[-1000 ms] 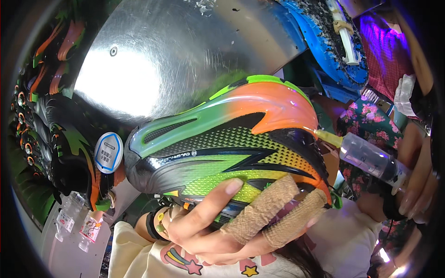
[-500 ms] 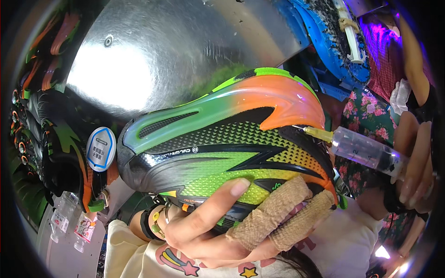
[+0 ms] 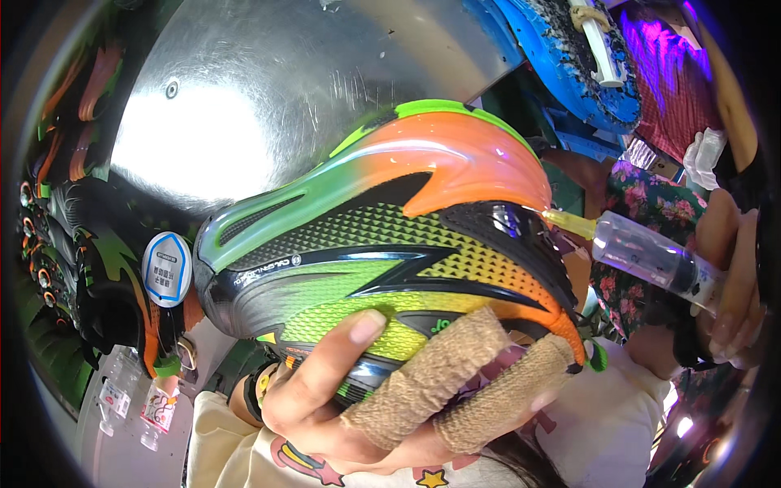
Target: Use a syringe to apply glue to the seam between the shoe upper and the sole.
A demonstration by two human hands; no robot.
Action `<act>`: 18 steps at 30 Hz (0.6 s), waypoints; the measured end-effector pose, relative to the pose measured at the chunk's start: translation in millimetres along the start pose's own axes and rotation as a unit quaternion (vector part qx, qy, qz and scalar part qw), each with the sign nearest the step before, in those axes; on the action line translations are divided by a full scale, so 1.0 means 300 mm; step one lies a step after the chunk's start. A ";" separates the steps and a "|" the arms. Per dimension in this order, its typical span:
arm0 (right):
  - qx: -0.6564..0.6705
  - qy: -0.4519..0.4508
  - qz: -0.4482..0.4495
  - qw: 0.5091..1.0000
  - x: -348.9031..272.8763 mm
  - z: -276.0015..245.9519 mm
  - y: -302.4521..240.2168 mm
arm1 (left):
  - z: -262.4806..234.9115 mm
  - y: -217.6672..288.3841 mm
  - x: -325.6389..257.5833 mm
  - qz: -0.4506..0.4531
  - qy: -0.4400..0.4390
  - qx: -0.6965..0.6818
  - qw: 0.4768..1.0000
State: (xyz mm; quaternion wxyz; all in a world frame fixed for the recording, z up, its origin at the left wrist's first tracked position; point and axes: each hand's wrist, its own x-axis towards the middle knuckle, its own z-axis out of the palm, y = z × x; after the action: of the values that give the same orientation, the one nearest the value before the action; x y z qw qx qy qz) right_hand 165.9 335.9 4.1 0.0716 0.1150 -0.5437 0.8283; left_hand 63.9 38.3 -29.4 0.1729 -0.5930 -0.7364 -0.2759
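Observation:
A green, black and orange sports shoe [image 3: 325, 244] lies on its side across the middle of the view, its glossy green-to-orange sole edge uppermost. My left hand [image 3: 366, 390] grips it from below, and two of its fingers are wrapped in tan cloth tape. At the right my right hand [image 3: 728, 281] is closed around a clear plastic syringe [image 3: 643, 252] with a yellow needle hub [image 3: 573, 224]. The needle tip meets the orange part of the sole edge near one end of the shoe. Part of the right hand fades into the dark rim.
More sports shoes [image 3: 98, 268] are stacked at the left, one with a white and blue tag [image 3: 167, 268]. Small clear bottles [image 3: 118, 390] stand below them. A shiny metal surface [image 3: 325, 89] lies behind. At the upper right are a blue tray [image 3: 561, 73] and a person's flowered clothing [image 3: 643, 203].
The shoe has turned and shifted slightly left in my left hand. The syringe's needle has moved from the edge of the black upper to the orange sole rim.

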 end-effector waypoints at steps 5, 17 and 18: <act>0.021 -0.110 -0.060 0.992 0.010 -0.075 0.055 | 0.071 0.007 0.029 -0.040 0.023 0.030 0.998; -0.096 0.117 0.044 0.987 -0.070 0.090 0.067 | 0.157 -0.235 0.144 0.049 0.388 0.064 0.918; -0.111 0.122 0.042 0.985 -0.054 0.104 0.078 | 0.039 -0.253 0.110 0.018 0.189 -0.075 0.979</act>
State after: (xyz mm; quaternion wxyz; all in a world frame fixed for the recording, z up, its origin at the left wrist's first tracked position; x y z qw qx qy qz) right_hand 179.4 298.2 -9.1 0.1152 -0.0189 -0.6238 0.7728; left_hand -16.7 60.1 -34.6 0.2690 -0.5546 -0.6565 -0.4348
